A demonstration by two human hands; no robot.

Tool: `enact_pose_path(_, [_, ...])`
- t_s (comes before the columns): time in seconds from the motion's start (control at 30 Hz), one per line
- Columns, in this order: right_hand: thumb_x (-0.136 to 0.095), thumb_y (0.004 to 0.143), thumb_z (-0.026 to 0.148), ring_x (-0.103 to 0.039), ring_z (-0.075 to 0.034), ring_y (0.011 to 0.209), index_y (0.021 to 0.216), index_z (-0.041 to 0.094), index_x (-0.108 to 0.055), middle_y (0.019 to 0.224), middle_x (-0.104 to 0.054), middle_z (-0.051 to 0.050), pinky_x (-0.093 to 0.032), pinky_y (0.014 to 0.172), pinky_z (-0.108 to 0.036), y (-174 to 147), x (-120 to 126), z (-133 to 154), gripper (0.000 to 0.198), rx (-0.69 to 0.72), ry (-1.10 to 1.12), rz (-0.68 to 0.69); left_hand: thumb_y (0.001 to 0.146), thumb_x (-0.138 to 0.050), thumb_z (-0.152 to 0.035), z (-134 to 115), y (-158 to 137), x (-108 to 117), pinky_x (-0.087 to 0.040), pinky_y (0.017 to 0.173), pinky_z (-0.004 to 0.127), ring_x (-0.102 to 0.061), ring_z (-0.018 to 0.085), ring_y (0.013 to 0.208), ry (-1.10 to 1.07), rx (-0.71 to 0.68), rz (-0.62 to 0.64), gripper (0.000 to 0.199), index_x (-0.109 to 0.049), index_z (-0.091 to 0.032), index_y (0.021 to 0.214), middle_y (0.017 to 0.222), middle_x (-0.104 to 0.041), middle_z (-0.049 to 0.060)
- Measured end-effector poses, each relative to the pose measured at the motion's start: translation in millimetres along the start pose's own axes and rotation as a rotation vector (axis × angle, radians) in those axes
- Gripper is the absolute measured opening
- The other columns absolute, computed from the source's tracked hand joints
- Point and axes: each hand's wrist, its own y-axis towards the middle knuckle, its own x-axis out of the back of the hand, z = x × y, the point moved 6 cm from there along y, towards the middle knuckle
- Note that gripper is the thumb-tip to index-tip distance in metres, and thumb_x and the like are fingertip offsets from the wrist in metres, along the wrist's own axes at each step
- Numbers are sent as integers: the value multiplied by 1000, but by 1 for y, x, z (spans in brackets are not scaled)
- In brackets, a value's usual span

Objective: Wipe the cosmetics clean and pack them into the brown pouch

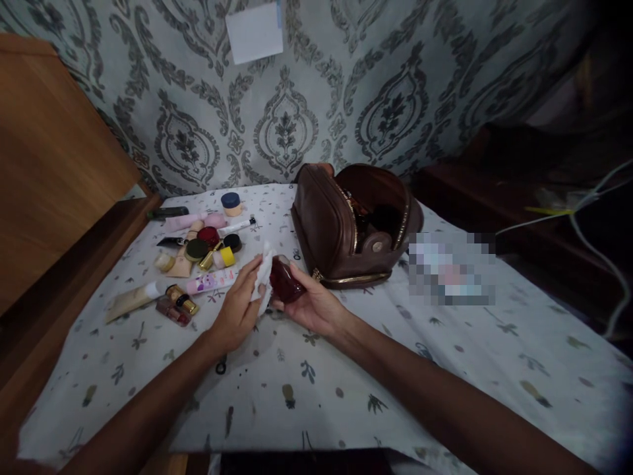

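Note:
Over the middle of the table, my right hand (pixel 316 307) is wrapped round a dark red, glassy, rounded bottle (pixel 285 280). My left hand (pixel 240 307) grips a white tissue (pixel 264 280) and presses it against the bottle's left side. The tissue hides part of the bottle. Just behind my right hand stands a brown cosmetic bag (pixel 321 227), its zipped top gaping; the dark things inside are hard to make out. To the left of my left hand lie a pink-and-white tube (pixel 211 281), a beige tube (pixel 133 302) and a small yellow-capped jar (pixel 225 257).
More cosmetics, among them a blue-lidded jar (pixel 231 203), cluster on the table's left. A wooden panel (pixel 59 125) bounds that side. Patterned wallpaper rises behind. A blurred-out item (pixel 450 269) lies right of the bag, and a pale cable (pixel 618 307) hangs at far right.

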Motion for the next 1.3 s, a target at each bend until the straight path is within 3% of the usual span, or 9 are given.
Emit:
enact_pose_path(0.17, [-55,97,34,-65,-17,71,95,16,-67,81,-72,-7,-50,56,-25,0,1,2,23,-46,68,-56,77,-76,-42,39,-6,-3,-59,81,36,-72,26,89,-794,648,-227,35,-69,-16,100,92,-76,7])
enact_pose_path(0.27, [-50,99,31,-66,-17,72,97,18,-67,85,-73,-5,-50,56,-27,0,4,4,22,-15,102,-126,72,-80,-28,51,-9,-1,-57,58,24,-71,18,68,-1033,803,-370,24,-67,-17,89,76,-74,2])
enact_pose_path(0.37, [-57,96,28,-66,-16,72,97,20,-67,87,-73,-2,-51,58,-28,1,6,5,13,28,119,-157,77,-74,-22,58,-11,1,-55,51,21,-70,16,63,-994,853,-377,14,-66,-18,87,74,-73,1])
enact_pose_path(0.53, [-69,89,26,-65,-12,80,93,19,-70,91,-74,-1,-53,72,-25,4,4,3,8,73,92,-96,85,-67,-40,42,-4,1,-60,78,36,-70,26,98,-688,595,-224,31,-69,-16,104,102,-75,9])
enact_pose_path(0.67, [-75,83,22,-65,-12,85,93,18,-72,95,-75,-1,-52,80,-23,7,3,7,12,159,51,-51,96,-53,-37,7,4,-2,-37,114,47,-47,28,135,-260,148,27,41,-58,-19,133,141,-57,11])
enact_pose_path(0.73, [-74,84,23,-65,-13,81,91,19,-72,90,-75,0,-52,79,-25,8,5,9,9,187,50,-55,99,-46,-30,-7,3,-4,-31,116,50,-42,27,137,-89,-34,100,39,-54,-21,136,142,-55,11])
enact_pose_path(0.9, [-68,88,23,-64,-14,77,92,16,-70,84,-74,0,-53,75,-25,11,8,11,8,121,98,-80,98,-42,-18,-31,-1,-4,-44,102,47,-52,26,119,11,-251,153,36,-56,-20,131,123,-62,13])
enact_pose_path(1.07, [-71,86,23,-65,-13,77,93,17,-69,86,-74,0,-54,73,-25,8,7,11,9,98,92,-80,97,-43,-15,-37,-1,-1,-47,96,43,-56,24,111,-27,-257,140,31,-59,-18,123,114,-63,13])
enact_pose_path(1.3, [-75,81,19,-66,-13,82,95,19,-70,92,-75,-1,-54,75,-26,4,5,10,15,146,70,-75,101,-43,-33,-3,2,-1,-43,105,40,-56,23,118,-80,93,5,34,-57,-16,126,124,-62,11])
